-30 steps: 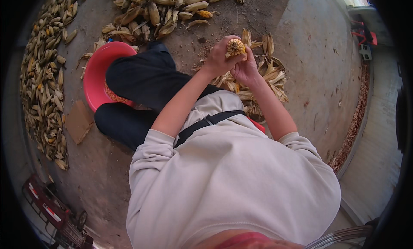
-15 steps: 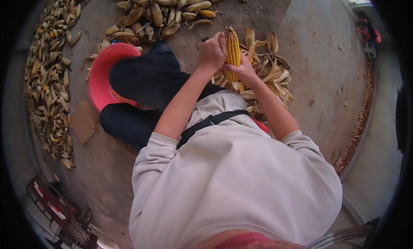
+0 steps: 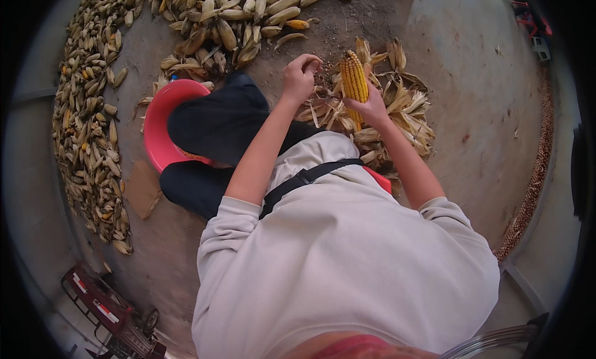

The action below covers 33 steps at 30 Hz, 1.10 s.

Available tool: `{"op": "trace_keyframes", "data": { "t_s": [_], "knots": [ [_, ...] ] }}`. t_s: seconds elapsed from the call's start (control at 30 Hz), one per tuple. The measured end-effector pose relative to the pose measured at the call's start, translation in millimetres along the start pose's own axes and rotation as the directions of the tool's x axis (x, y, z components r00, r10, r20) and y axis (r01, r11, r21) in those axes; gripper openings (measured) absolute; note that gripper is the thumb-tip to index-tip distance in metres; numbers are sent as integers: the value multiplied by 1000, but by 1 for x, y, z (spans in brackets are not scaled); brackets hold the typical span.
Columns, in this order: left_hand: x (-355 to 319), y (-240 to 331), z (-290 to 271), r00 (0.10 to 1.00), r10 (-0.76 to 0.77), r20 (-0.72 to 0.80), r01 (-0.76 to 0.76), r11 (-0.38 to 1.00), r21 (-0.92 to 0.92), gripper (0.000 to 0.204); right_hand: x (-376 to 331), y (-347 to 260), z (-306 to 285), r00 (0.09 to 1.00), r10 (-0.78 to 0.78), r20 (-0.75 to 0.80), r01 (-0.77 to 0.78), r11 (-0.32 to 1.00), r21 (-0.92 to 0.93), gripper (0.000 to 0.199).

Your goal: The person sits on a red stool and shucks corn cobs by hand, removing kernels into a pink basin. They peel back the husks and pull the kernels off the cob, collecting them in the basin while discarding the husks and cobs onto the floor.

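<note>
A: Where's the corn cob [image 3: 354,81]?
B: Over the husk pile [image 3: 397,114], long axis upright, tip away from the body. Right hand [image 3: 371,107] is clamped around its lower end.
A: Left hand [image 3: 300,76]?
B: Just left of the cob, not touching it. Fingers curled loosely, nothing visible in them.

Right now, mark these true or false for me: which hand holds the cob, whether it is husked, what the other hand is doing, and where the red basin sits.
1. The right hand holds the corn cob. True.
2. The cob is still wrapped in husk. False: its yellow kernels are bare, and the loose husks lie on the ground beneath it.
3. The left hand grips the cob too. False: it is apart from it, fingers curled.
4. The red basin sits to the person's left, partly under the legs. True.
</note>
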State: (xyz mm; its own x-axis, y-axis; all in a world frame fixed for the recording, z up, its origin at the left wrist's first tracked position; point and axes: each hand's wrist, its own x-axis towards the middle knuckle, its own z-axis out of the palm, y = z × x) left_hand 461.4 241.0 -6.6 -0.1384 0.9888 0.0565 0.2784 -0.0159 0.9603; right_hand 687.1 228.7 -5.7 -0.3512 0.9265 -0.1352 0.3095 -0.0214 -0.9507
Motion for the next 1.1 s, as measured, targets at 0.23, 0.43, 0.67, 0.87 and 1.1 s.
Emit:
{"op": "trace_keyframes", "data": {
  "t_s": [0.23, 0.43, 0.67, 0.87, 1.1],
  "knots": [
    [-8, 31, 7, 932, -173, 318, 224, 966, -132, 49, -17, -14, 3, 986, 20, -166, -57, 974, -218, 54],
    [-14, 39, 27, 972, 46, 229, -45, 999, -10, 58, -23, -22, 12, 993, -72, -94, 56, 985, -163, 54],
    [-18, 61, 22, 971, 146, 188, -172, 977, 125, 46, -25, -29, 7, 997, -71, 10, 71, 997, 7, 54],
    [-17, 71, 23, 950, 205, 235, -239, 963, 123, 44, -29, -21, -3, 986, -56, 156, 13, 965, 263, 55],
    [-15, 69, 26, 918, 129, 374, 49, 902, -430, 54, -37, -25, -21, 958, -76, 275, -42, 916, 399, 56]
  ]
}}
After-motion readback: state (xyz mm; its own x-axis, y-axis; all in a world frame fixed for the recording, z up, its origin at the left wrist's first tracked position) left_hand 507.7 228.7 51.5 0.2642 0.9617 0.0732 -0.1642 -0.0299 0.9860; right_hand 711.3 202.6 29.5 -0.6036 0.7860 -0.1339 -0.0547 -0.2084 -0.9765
